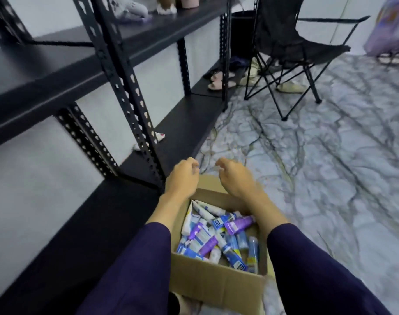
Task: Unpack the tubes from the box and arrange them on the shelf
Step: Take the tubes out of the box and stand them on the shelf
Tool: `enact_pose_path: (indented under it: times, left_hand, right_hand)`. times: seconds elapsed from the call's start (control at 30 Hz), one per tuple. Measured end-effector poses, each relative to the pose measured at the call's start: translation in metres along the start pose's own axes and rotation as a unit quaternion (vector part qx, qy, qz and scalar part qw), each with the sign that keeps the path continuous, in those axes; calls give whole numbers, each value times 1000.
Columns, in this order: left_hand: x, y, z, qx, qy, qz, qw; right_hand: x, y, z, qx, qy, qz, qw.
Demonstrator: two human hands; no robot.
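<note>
Tubes [216, 235] heaped loose inside an open cardboard box [214, 283], blue, white and purple, lying crosswise over one another with none upright. Box resting on the marbled floor [330, 178], just beside the lowest board of a black metal shelf [187, 123], flaps folded outward.

Beyond the box's far edge, both hands raised above the far flap. Left hand [182, 178] with fingers loosely curled, holding nothing. Right hand [235, 178] likewise loosely curled and relaxed, fingertips bent down, gripping nothing. Hands near each other but apart. Forearms reaching across the box on either side of it, dark purple sleeves [134, 264] pushed back from the wrists.

On the shelf's lowest board beyond the box, a small white object with a red spot, too blurred to name. Farther along the same level, pale slippers [216, 80]. On an upper board, far from the box, soft pale items, unclear. Past the shelf's end, a black folding chair [291, 46] on the floor, well apart from the box.
</note>
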State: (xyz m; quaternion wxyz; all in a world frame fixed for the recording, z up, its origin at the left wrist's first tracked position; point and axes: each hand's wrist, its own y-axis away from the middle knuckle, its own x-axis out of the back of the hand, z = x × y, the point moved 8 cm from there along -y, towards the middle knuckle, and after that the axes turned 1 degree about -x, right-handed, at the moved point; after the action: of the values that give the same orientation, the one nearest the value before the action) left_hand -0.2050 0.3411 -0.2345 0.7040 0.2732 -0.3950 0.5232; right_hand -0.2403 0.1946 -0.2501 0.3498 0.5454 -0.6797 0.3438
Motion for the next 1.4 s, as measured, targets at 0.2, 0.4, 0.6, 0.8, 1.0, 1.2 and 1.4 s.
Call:
enact_pose_path:
  times: [0.2,0.4,0.6,0.8,1.0,1.2,1.4]
  left_hand:
    - [-132,-1,-80,68,2,-116,991]
    - [-227,25,-160,146,22,-204,968]
    - [-296,53,-194,173,53,-286,941]
    - [-325,58,-205,146,-7,-312,939]
    - [-335,62,-199,53,-67,-345,935]
    - [-326,55,-201,48,-90,-317,943]
    - [-302,43,-199,77,2,-237,968]
  right_hand:
    - [-112,26,89,-78,20,-118,990]
    - [-213,65,152,-173,-4,-220,960]
    - [-285,111,177,-239,-43,-309,920]
    - [-313,121,183,-253,-67,-315,912]
    - [-303,120,187,-250,-48,-305,918]
    - [-240,84,175,-159,-106,-35,981]
    - [-253,62,165,-105,-1,-78,991]
